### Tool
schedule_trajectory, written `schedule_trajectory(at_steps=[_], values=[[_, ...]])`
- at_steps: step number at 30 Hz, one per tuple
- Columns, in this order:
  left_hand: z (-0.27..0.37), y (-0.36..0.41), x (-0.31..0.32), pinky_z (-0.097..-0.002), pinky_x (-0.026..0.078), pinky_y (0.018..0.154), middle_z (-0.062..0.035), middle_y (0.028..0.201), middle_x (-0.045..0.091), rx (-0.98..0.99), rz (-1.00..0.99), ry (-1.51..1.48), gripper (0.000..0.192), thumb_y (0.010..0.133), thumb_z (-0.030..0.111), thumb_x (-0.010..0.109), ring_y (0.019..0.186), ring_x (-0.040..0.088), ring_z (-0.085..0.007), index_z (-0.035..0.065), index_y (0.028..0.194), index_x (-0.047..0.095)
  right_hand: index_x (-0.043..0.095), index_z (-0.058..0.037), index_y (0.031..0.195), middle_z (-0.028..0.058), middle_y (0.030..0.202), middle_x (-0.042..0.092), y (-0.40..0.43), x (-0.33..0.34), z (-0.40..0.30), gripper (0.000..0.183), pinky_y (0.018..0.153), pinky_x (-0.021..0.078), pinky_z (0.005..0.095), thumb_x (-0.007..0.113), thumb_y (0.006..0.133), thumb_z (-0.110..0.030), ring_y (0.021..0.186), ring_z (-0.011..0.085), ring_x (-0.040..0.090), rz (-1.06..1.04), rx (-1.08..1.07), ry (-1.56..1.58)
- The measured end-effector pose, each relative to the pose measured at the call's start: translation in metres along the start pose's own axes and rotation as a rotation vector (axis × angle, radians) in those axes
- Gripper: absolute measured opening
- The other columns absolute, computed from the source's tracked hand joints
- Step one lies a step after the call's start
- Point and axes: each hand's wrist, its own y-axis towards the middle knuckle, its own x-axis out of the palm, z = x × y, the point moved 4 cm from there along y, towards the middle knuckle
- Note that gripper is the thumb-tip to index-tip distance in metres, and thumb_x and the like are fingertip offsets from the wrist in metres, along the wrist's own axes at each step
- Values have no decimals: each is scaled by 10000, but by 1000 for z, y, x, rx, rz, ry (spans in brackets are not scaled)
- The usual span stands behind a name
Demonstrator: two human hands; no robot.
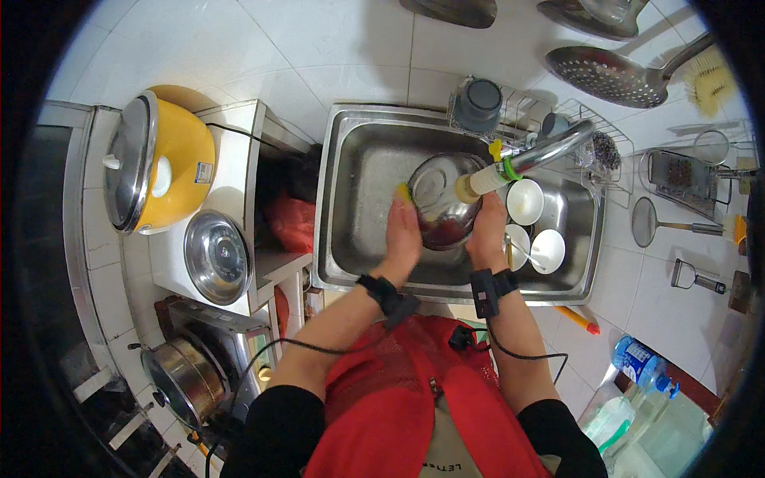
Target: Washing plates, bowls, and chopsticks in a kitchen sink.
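A shiny stainless steel bowl (439,224) is held bottom up over the large basin of a steel double sink (358,239), under the faucet (544,152). My left hand (403,233) grips its left side. A small yellow piece (404,192), perhaps a sponge, shows at those fingertips. On the bowl's right side is my right hand (489,230), its fingers partly hidden behind the rim and the spout. Close to the right wrist, several small white bowls (548,251) sit in the smaller basin, with a spoon (526,254) among them.
A wire rack (520,113) with a grey cup (478,104) stands behind the sink. At left are a yellow rice cooker (179,167), a metal lid or basin (218,257) and a lidded pot (185,379). A skimmer (615,74) hangs above; a blue bottle (639,361) stands at right.
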Motion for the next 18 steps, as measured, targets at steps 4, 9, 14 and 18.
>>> schedule_trajectory(at_steps=[4, 9, 14, 18], values=[[84, -23, 7, -488, 239, 1050, -220, 1412, 277, 296, -65, 298, 457, 918, 181, 403, 1288, 305, -363, 93, 1362, 344, 575, 4, 1053, 55, 1002, 606, 17, -24, 28, 306, 801, 422, 305, 425, 937, -235, 902, 163, 550, -57, -45, -232], [53, 68, 10, -514, 316, 991, -196, 1333, 410, 104, -406, 455, 386, 882, 188, 434, 1213, 390, -388, 82, 1252, 469, 594, -6, 963, 63, 904, 613, -22, 0, 46, 254, 720, 432, 294, 426, 904, -187, 806, 148, 551, -86, 168, -113], [87, 50, -2, -535, 348, 959, -142, 1287, 467, 344, -468, 592, 343, 837, 154, 489, 1191, 419, -359, 96, 1171, 537, 602, -1, 924, 54, 897, 617, -15, 5, 33, 263, 682, 434, 303, 433, 903, -202, 785, 158, 561, -192, 141, -166], [101, -21, -15, -531, 294, 1014, -109, 1333, 417, 644, -331, 379, 418, 798, 111, 557, 1254, 357, -344, 141, 1215, 529, 583, -10, 1032, 60, 973, 601, -2, 1, 30, 382, 742, 453, 327, 395, 948, -332, 870, 194, 565, -118, 136, -189]])
